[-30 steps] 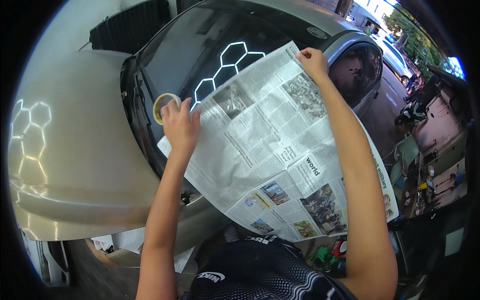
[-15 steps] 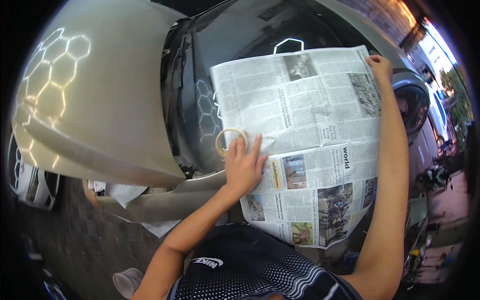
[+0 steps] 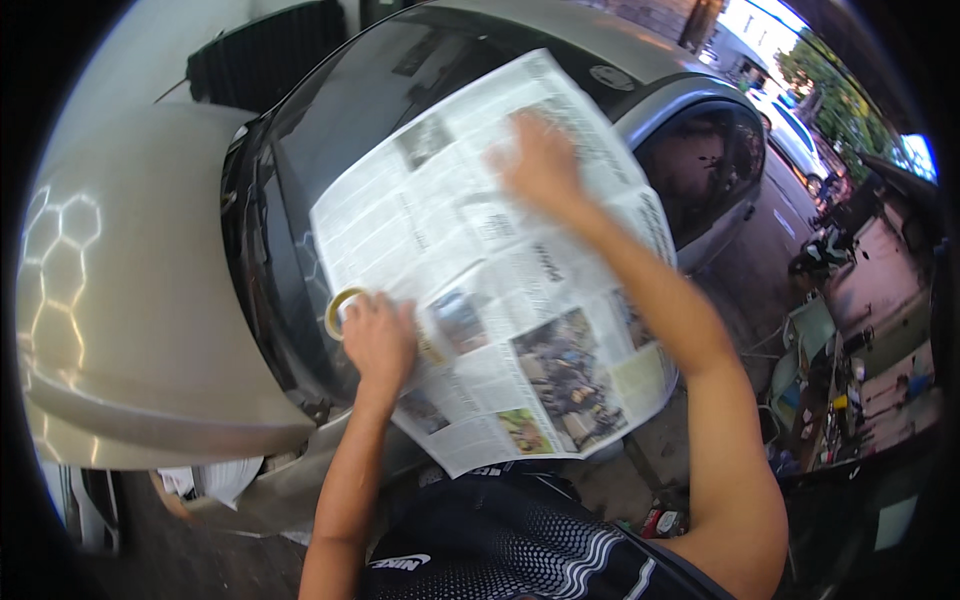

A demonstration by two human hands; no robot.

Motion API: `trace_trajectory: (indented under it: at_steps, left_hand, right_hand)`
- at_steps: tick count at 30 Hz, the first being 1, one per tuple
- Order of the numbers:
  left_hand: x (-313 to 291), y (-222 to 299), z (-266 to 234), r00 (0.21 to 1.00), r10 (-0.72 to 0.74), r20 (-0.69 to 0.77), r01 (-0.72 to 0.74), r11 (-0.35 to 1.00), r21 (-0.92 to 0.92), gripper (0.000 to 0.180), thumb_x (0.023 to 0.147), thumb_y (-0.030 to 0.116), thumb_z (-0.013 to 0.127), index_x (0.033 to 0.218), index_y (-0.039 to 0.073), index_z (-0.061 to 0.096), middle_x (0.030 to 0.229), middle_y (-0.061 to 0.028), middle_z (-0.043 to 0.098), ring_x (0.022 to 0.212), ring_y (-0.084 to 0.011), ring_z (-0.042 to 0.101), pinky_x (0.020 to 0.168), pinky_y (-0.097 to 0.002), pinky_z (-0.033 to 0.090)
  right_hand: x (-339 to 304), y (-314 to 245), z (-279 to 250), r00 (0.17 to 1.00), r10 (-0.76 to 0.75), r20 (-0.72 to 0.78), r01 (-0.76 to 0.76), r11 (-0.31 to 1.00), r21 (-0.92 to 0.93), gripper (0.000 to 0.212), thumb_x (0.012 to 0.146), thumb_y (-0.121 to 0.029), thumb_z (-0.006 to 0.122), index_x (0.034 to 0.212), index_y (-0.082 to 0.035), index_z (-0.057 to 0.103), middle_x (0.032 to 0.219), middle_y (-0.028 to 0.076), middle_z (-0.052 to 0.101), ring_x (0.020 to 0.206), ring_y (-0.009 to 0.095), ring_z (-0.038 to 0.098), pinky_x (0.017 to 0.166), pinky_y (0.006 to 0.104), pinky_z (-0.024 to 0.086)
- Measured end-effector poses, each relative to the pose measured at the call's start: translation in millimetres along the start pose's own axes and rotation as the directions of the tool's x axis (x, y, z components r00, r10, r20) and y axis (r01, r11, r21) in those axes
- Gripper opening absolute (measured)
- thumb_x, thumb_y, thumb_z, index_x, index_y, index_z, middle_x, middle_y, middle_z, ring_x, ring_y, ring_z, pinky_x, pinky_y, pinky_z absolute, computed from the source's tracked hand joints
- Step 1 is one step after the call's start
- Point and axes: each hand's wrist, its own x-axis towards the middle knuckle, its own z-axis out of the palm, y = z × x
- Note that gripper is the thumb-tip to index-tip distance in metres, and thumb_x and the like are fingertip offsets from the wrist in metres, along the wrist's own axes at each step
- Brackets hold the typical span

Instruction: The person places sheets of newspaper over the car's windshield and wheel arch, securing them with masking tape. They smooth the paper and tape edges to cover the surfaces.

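Note:
A large sheet of newspaper (image 3: 470, 230) is spread over the dark windshield (image 3: 340, 125) of a car, its lower part hanging past the glass toward my body. On the sheet's left part rests my left hand (image 3: 381, 337), with its fingers hooked around a roll of masking tape (image 3: 332, 314). Motion blurs my right hand (image 3: 541, 165), which lies over the upper right part of the paper. Its fingers are too smeared to make out.
The car's beige hood (image 3: 140, 290) is to the left, with crumpled white paper (image 3: 225, 482) below its front edge. A side window (image 3: 708, 165) lies right of the sheet. Farther right are a greenish chair (image 3: 808, 330) and cluttered items. Dark cloth (image 3: 265, 55) hangs at the back.
My right hand has left the sheet's upper right corner and come in over the paper. My left hand stays with the tape roll at the left part. The whole view has turned.

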Motion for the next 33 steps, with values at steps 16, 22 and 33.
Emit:
trace_trajectory:
  at_steps: [16, 22, 33]
  left_hand:
    - [-42, -33, -28, 0.993, 0.116, 0.009, -0.113, 0.979, -0.167, 0.052, 0.091, 0.031, 0.074, 0.132, 0.001, 0.066, 0.114, -0.0288, 0.061, 0.106, -0.045, 0.057, 0.091, -0.0502, 0.049]
    - [-67, -24, -16, 0.985, 0.148, 0.087, -0.121, 0.958, -0.258, 0.053, 0.089, 0.03, 0.075, 0.125, -0.007, 0.066, 0.109, -0.025, 0.06, 0.102, -0.041, 0.059, 0.087, -0.0479, 0.05]
    - [-62, -10, -106, 0.963, 0.262, -0.066, -0.219, 0.612, -0.76, 0.049, 0.091, -0.001, 0.066, 0.14, 0.007, 0.062, 0.125, -0.0273, 0.063, 0.111, -0.0451, 0.063, 0.093, -0.0485, 0.052]
  right_hand:
    - [-11, -9, 27, 0.435, -0.768, 0.471, 0.771, 0.587, 0.246, 0.067, 0.103, -0.059, 0.047, 0.15, -0.012, 0.055, 0.162, 0.01, 0.045, 0.156, 0.024, 0.032, 0.127, 0.0599, 0.017]
    - [-39, -45, 18, 0.937, 0.041, 0.347, 0.155, 0.842, -0.517, 0.08, 0.099, -0.066, 0.047, 0.158, -0.011, 0.043, 0.168, 0.012, 0.035, 0.158, 0.031, 0.025, 0.126, 0.063, 0.012]
    - [32, 48, -18, 0.713, -0.225, 0.665, 0.451, 0.872, -0.189, 0.088, 0.092, -0.073, 0.053, 0.161, -0.02, 0.04, 0.171, 0.003, 0.03, 0.16, 0.03, 0.018, 0.128, 0.0627, 0.003]
